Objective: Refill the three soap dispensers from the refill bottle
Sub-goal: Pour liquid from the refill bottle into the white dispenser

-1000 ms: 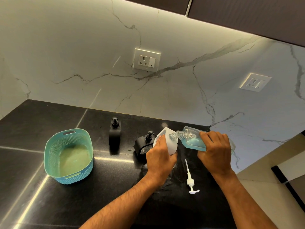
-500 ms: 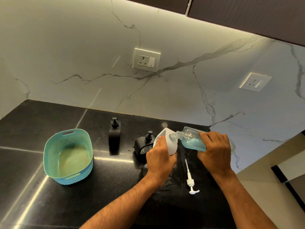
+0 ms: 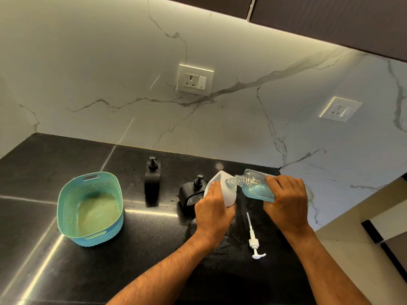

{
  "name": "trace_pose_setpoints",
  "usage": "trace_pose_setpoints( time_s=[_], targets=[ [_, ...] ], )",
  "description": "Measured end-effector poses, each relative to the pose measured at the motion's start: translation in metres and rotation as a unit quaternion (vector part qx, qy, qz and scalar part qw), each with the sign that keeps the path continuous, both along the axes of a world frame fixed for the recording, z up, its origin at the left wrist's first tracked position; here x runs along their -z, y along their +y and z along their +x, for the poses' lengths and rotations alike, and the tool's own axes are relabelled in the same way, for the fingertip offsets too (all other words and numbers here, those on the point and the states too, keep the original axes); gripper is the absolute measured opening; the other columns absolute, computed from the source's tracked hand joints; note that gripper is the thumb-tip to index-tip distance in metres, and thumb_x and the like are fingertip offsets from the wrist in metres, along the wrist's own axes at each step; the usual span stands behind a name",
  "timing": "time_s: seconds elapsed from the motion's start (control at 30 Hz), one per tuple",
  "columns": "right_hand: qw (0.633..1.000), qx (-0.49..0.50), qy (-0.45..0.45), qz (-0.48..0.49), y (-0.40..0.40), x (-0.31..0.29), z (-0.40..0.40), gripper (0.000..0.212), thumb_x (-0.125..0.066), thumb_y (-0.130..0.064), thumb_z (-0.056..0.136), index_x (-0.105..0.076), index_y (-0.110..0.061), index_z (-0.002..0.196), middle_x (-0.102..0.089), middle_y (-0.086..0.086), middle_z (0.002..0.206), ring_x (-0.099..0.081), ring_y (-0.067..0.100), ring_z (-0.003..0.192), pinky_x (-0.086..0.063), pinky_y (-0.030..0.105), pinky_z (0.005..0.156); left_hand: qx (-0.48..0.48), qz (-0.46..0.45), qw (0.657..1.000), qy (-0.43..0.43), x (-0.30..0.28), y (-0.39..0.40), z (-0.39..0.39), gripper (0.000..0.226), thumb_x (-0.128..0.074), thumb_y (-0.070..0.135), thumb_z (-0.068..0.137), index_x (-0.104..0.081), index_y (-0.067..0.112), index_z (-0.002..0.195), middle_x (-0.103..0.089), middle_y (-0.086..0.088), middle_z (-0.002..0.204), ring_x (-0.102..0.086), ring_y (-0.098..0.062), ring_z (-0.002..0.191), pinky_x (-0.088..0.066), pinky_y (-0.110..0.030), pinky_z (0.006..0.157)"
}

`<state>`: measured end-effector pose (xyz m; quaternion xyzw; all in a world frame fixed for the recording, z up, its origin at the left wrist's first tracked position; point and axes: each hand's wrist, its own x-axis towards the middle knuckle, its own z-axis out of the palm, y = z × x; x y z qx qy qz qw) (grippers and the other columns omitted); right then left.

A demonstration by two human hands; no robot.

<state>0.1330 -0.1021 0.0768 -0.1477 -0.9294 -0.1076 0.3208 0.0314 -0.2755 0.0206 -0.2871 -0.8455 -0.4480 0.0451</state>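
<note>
My left hand [image 3: 214, 211] grips a white soap dispenser [image 3: 222, 188] that stands on the black counter with its top off. My right hand [image 3: 287, 202] grips a clear refill bottle [image 3: 253, 184] holding blue liquid, tipped on its side with its threaded neck at the white dispenser's opening. The white pump head [image 3: 254, 239] lies flat on the counter between my forearms. Two black dispensers stand to the left with their pumps on: a tall one [image 3: 152, 180] and a squat one [image 3: 191, 192] just behind my left hand.
A teal perforated basket [image 3: 66, 201] sits on the counter [image 3: 33, 172] at the left. A marble wall with two socket plates rises behind. The counter ends at the right, close to my right hand, with floor below.
</note>
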Motion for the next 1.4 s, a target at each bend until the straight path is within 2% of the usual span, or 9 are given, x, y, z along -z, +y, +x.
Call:
trace_pose_setpoints(
  time_s=[0.3,0.67,0.83,0.93,1.03,1.17,1.23,1.3,1.4],
  targets=[
    [1.0,-0.005,0.006,0.006,0.0,-0.002,0.0,0.061,-0.095,-0.02,0.058,-0.071,-0.004,0.111,-0.069,0.015,0.102,-0.061,0.031,0.092,-0.05,0.038,0.076,0.003,0.008,1.0,-0.003,-0.004,-0.001,0.001,0.078,-0.083,0.041,0.082,-0.048,0.011,0.146,-0.067,-0.007,0.133,-0.073,-0.024,0.105,-0.063,-0.031,0.084],
    [1.0,0.003,0.008,0.001,-0.002,0.003,0.002,0.063,-0.096,-0.018,0.055,-0.07,-0.001,0.11,-0.07,0.016,0.098,-0.064,0.031,0.086,-0.048,0.034,0.072,0.001,0.029,1.0,0.002,-0.01,0.0,0.003,0.08,-0.084,0.037,0.082,-0.047,0.012,0.148,-0.068,-0.007,0.132,-0.074,-0.024,0.105,-0.06,-0.025,0.084],
    [0.999,0.011,0.013,-0.035,0.0,0.013,0.003,0.058,-0.094,-0.024,0.062,-0.071,-0.004,0.111,-0.069,0.012,0.097,-0.063,0.026,0.085,-0.046,0.029,0.07,0.008,0.057,0.998,-0.004,-0.014,0.003,0.004,0.079,-0.083,0.032,0.082,-0.046,0.013,0.15,-0.068,-0.005,0.131,-0.072,-0.021,0.106,-0.054,-0.017,0.085],
    [0.998,0.01,0.028,-0.063,-0.001,0.016,0.003,0.053,-0.093,-0.025,0.065,-0.071,-0.005,0.109,-0.069,0.01,0.094,-0.063,0.024,0.081,-0.043,0.025,0.069,0.022,0.083,0.996,-0.018,-0.013,0.005,0.006,0.079,-0.084,0.026,0.083,-0.046,0.014,0.15,-0.067,-0.005,0.133,-0.07,-0.021,0.111,-0.056,-0.019,0.09],
    [0.995,0.009,0.037,-0.095,-0.001,0.019,0.004,0.051,-0.093,-0.024,0.065,-0.07,-0.006,0.107,-0.068,0.01,0.093,-0.062,0.023,0.081,-0.048,0.027,0.066,0.041,0.097,0.994,-0.039,-0.01,0.009,0.004,0.077,-0.083,0.022,0.085,-0.043,0.015,0.151,-0.062,-0.004,0.139,-0.065,-0.02,0.12,-0.058,-0.025,0.096],
    [0.989,0.004,0.056,-0.135,0.001,0.019,0.004,0.04,-0.091,-0.022,0.069,-0.071,-0.008,0.101,-0.067,0.006,0.088,-0.061,0.02,0.077,-0.053,0.032,0.062,0.052,0.116,0.989,-0.071,-0.008,0.014,-0.001,0.066,-0.081,0.024,0.088,-0.046,0.021,0.144,-0.061,0.0,0.136,-0.062,-0.016,0.121,-0.057,-0.02,0.094],
    [0.985,0.003,0.066,-0.157,0.002,0.018,0.003,0.038,-0.092,-0.022,0.07,-0.071,-0.009,0.099,-0.068,0.005,0.087,-0.06,0.018,0.074,-0.051,0.027,0.061,0.059,0.124,0.987,-0.081,-0.009,0.016,-0.005,0.061,-0.08,0.026,0.089,-0.048,0.02,0.141,-0.06,0.002,0.134,-0.061,-0.013,0.118,-0.057,-0.02,0.092],
    [0.978,0.006,0.085,-0.19,0.002,0.016,0.003,0.039,-0.094,-0.023,0.068,-0.071,-0.009,0.097,-0.068,0.004,0.085,-0.058,0.015,0.071,-0.043,0.016,0.06,0.071,0.127,0.985,-0.09,-0.011,0.018,-0.012,0.055,-0.079,0.027,0.09,-0.049,0.022,0.135,-0.06,0.003,0.128,-0.06,-0.011,0.113,-0.058,-0.02,0.089],
    [0.957,0.015,0.128,-0.261,0.007,0.011,0.003,0.047,-0.098,-0.022,0.06,-0.073,-0.009,0.098,-0.071,0.005,0.09,-0.059,0.012,0.074,-0.038,0.007,0.063,0.105,0.119,0.982,-0.105,-0.011,0.018,-0.024,0.046,-0.078,0.03,0.091,-0.049,0.026,0.126,-0.058,0.007,0.122,-0.059,-0.008,0.107,-0.059,-0.024,0.085]
  ],
)
